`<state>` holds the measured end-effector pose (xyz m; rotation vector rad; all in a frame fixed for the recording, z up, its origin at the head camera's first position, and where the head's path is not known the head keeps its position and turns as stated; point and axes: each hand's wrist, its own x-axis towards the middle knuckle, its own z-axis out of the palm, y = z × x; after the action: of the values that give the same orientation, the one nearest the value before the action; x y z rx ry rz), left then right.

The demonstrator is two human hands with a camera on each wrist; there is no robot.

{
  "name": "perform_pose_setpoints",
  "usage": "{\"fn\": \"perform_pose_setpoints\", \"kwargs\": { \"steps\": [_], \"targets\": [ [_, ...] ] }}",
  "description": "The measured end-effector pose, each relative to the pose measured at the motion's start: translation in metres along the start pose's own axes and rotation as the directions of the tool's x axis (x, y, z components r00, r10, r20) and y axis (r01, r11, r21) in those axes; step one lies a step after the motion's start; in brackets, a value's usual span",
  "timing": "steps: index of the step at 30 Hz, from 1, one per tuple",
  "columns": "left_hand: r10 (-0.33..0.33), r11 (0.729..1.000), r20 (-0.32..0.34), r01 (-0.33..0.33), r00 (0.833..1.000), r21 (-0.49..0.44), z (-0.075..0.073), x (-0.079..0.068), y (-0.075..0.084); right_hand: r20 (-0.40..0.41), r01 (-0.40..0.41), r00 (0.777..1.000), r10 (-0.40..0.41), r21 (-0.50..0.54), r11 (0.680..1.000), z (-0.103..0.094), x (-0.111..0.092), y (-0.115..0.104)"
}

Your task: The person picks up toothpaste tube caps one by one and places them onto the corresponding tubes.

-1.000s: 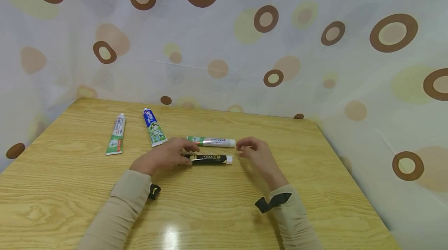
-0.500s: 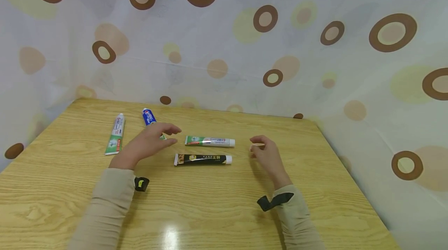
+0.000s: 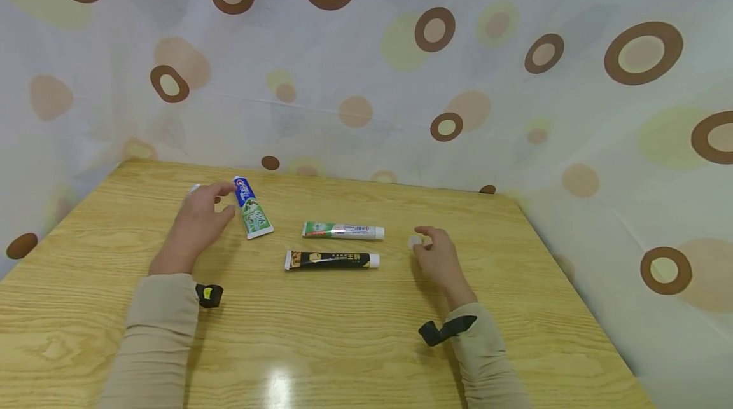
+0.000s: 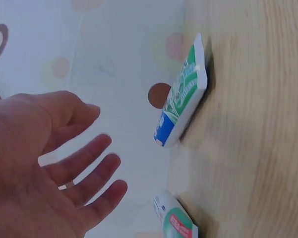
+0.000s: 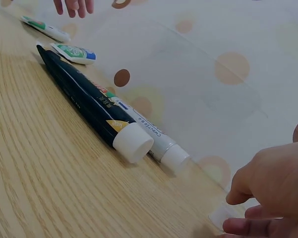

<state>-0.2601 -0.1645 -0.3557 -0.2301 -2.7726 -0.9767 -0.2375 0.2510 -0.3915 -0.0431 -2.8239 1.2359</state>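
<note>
My left hand [image 3: 197,221] hovers over the far-left green and white toothpaste tube [image 4: 176,218], covering most of it in the head view, its fingers loosely bent and holding nothing. Just right of that hand lies a blue and green toothpaste tube [image 3: 252,208]. My right hand [image 3: 439,261] pinches a small whitish translucent piece [image 3: 415,241] low at the table, right of the other tubes; its exact kind is unclear. Between the hands, a green and white toothpaste tube [image 3: 343,231] lies behind a black toothpaste tube [image 3: 332,260], both with white caps pointing right.
The wood-grain table [image 3: 321,332] meets a white curtain [image 3: 366,53] with brown and beige circles at its back and right. Black straps circle both wrists over beige sleeves [image 3: 151,332].
My left hand has moved left, away from the black tube, past the blue and green tube to the far-left one. My right hand has shifted slightly right, and the whitish piece now shows at its fingertips.
</note>
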Motion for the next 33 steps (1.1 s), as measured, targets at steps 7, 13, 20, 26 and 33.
{"fn": "perform_pose_setpoints", "kwargs": {
  "steps": [7, 13, 20, 26, 33],
  "targets": [
    [-0.151, 0.984, -0.040, 0.154, 0.988, 0.089, -0.002, -0.005, -0.015, 0.000, 0.054, 0.999, -0.054, -0.105, 0.993, 0.002, 0.001, 0.004],
    [-0.304, 0.950, 0.084, 0.295, 0.949, 0.107, -0.001, -0.010, -0.024, 0.004, 0.065, 0.998, -0.065, -0.134, 0.989, 0.003, 0.001, 0.005],
    [-0.312, 0.948, 0.141, 0.299, 0.939, 0.108, 0.001, -0.014, -0.029, 0.011, 0.078, 0.997, -0.077, -0.122, 0.990, 0.004, 0.000, 0.002],
    [-0.308, 0.947, 0.162, 0.285, 0.938, 0.150, -0.001, -0.015, -0.029, -0.026, 0.100, 0.994, -0.105, -0.150, 0.984, 0.007, 0.000, 0.002],
    [-0.330, 0.937, 0.209, 0.292, 0.921, 0.192, -0.001, -0.013, -0.028, -0.037, 0.085, 0.995, -0.091, -0.144, 0.986, 0.011, 0.000, 0.000]
  ]
}}
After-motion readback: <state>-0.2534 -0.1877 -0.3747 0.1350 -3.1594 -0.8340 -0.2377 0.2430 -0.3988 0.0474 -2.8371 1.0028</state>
